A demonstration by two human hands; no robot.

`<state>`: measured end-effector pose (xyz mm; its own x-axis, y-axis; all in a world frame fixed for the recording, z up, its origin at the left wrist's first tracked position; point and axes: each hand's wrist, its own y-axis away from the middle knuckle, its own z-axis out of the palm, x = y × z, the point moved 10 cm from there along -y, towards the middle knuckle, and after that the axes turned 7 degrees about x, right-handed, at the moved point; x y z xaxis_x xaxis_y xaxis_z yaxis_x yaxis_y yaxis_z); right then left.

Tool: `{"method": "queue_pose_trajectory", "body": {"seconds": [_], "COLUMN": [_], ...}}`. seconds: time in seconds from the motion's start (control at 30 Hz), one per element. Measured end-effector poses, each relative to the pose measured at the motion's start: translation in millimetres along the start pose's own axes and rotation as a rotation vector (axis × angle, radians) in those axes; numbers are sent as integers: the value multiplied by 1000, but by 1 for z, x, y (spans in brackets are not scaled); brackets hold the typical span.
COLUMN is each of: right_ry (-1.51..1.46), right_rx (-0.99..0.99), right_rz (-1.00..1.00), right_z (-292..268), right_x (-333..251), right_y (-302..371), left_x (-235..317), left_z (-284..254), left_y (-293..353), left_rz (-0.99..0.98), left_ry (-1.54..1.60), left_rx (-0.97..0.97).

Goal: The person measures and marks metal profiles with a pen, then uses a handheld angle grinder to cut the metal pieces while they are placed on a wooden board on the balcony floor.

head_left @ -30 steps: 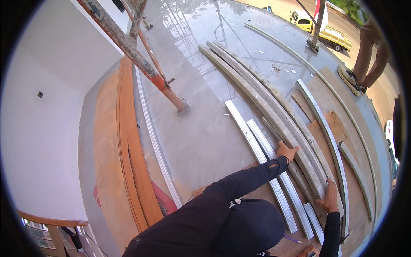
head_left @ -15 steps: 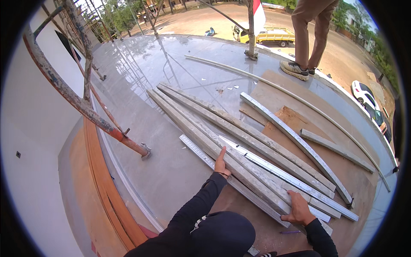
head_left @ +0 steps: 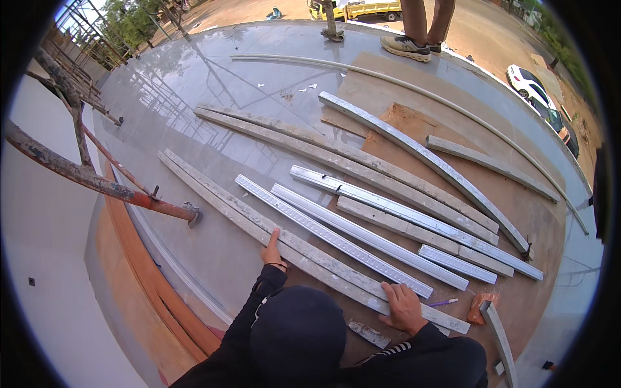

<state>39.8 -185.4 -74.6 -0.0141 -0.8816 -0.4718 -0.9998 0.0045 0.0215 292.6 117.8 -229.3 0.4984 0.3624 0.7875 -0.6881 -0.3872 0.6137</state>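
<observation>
Several long grey metal strips, some crusted with cement, lie side by side on a wet concrete slab. My left hand rests on the near edge of the closest long crusted strip, fingers pointing up along it. My right hand lies over the same strip further right, fingers spread across its top. Just beyond it lie a perforated bright strip and a smooth bright strip. My dark cap and dark sleeves fill the lower middle of the view.
A rusty scaffold pipe slants in from the left. Curved orange boards edge the slab at lower left. A purple pen and an orange scrap lie at right. Another person's legs stand at the far edge; cars are parked below.
The view has swung, so the strips now run from upper left to lower right. Both hands have shifted left onto the nearest crusted strip.
</observation>
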Motion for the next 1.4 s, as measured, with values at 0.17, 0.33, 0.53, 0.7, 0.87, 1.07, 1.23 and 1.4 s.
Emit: {"method": "queue_pose_trajectory", "body": {"seconds": [0.17, 0.33, 0.53, 0.7, 0.87, 1.07, 1.23, 1.4], "right_ry": [49, 67, 41, 108, -38, 146, 252, 148], "right_rx": [63, 154, 222, 238, 354, 621, 482, 183], "right_rz": [10, 99, 129, 136, 80, 226, 188, 278], "right_z": [18, 17, 18, 12, -19, -114, -113, -83], "right_x": [10, 23, 24, 29, 39, 180, 261, 288], "right_y": [7, 0, -12, -2, -14, -52, -95, -124], "left_x": [-14, -29, -18, -33, -20, 10, -5, -7], "left_z": [9, 30, 64, 92, 48, 27, 21, 15], "left_y": [-21, -42, -73, -67, -80, -62, -76, -82], "left_rz": [-131, -311, -237, -235, -341, 24, -58, -142], "left_ry": [-26, -209, -218, -205, -421, -609, -549, -576], "left_rx": [-199, -350, -397, -399, -414, -90, -223, -284]}}
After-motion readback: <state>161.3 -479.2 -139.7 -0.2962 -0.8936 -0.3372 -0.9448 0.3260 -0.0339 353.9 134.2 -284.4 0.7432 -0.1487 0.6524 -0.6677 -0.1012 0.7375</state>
